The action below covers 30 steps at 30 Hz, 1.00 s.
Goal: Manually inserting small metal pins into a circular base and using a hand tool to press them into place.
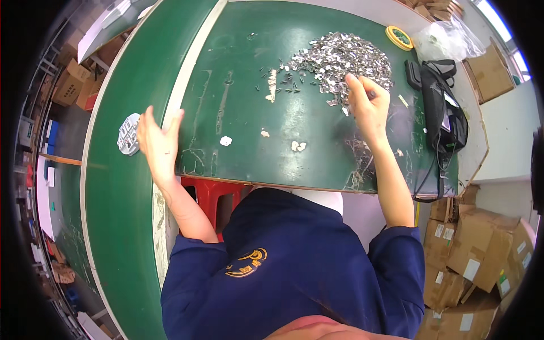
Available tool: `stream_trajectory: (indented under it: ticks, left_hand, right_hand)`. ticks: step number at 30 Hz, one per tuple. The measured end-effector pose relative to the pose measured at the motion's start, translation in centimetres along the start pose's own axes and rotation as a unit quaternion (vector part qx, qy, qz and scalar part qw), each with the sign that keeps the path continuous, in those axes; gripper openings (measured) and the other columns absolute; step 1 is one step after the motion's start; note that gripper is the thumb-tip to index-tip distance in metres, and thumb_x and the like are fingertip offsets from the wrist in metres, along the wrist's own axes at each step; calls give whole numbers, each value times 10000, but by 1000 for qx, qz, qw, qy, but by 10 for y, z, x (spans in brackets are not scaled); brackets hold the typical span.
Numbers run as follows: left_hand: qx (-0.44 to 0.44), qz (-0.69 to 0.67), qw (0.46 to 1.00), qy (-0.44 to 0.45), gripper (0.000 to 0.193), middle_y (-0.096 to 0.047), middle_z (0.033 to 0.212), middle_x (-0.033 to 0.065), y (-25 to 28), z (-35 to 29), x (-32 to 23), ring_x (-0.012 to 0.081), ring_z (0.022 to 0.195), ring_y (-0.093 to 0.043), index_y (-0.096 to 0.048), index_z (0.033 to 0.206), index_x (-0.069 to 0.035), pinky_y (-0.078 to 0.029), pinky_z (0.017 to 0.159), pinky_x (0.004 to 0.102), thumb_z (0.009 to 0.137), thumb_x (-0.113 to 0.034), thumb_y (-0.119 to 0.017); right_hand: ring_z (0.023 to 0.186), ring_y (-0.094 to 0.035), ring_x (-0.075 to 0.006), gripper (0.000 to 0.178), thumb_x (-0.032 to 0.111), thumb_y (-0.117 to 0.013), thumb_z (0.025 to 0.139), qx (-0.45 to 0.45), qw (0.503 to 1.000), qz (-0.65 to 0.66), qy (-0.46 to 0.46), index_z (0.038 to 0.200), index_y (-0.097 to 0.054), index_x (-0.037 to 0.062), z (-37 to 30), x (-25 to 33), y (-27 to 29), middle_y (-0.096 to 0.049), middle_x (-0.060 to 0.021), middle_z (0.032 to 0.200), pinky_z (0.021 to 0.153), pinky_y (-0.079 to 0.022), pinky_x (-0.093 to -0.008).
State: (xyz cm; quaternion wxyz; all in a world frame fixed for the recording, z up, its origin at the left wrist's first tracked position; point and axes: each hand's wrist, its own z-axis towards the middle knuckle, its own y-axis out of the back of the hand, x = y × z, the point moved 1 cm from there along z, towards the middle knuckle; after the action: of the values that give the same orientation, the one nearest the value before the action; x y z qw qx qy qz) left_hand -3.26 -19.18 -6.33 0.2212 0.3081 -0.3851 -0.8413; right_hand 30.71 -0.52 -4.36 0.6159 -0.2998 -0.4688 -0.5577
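Observation:
On the green strip to the left of the worktable lies a pale grey, rounded plastic part (128, 136) with slots and cut-outs on its face. The fingers of my left hand (158, 148) reach over its right edge; they are stretched out, with the thumb spread apart. Whether they touch the part I cannot tell. At the near edge of a heap of small shiny metal pieces (354, 59), my right hand (369, 110) is closed in a pinch. A tiny dark bit shows among its fingers, too small to name. Several loose dark pieces (293, 86) are scattered left of the heap.
A yellow round container (399, 38) stands behind the heap, beside a clear plastic bag (447, 39). The black bag (445, 110) with a dangling strap lies along the table's right side. Cardboard boxes (479, 249) are stacked at lower right. A red stool (209, 195) sits under the front edge.

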Motion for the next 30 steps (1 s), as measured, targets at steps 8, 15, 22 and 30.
stream_trajectory:
  ticks: [8,15,22,30]
  left_hand:
    - [176,-157,932,-276,505,-611,1270,210,-17,20,-84,346,1204,-570,-620,1220,29,-426,1048,398,858,-306,-728]
    - [319,-234,844,-362,348,-639,1207,167,-42,24,-138,332,1160,-587,-649,1169,-10,-455,1011,392,863,-170,-690]
    - [370,-246,812,-379,260,-639,1184,144,-70,14,-182,309,1148,-580,-661,1127,-15,-461,994,385,876,-77,-632]
    - [219,-335,760,-512,229,-628,1201,95,-94,-29,-197,284,1208,-539,-662,1127,-56,-379,1078,482,905,-81,-606]
  right_hand:
    - [464,-475,-116,348,228,-689,912,-57,965,-241,83,672,-561,11,4,-6,11,-498,-50,509,473,-378,-304]
    - [533,-631,-218,241,279,-683,889,-33,958,-283,45,849,-710,43,8,-15,14,-645,-128,610,551,-480,-341]
    - [661,-692,-293,215,259,-662,869,-16,949,-315,-2,911,-736,62,8,-15,16,-692,-155,715,659,-531,-384]
    - [804,-701,-346,206,175,-601,819,41,930,-363,-32,911,-742,57,11,-14,29,-708,-177,808,756,-541,-417]
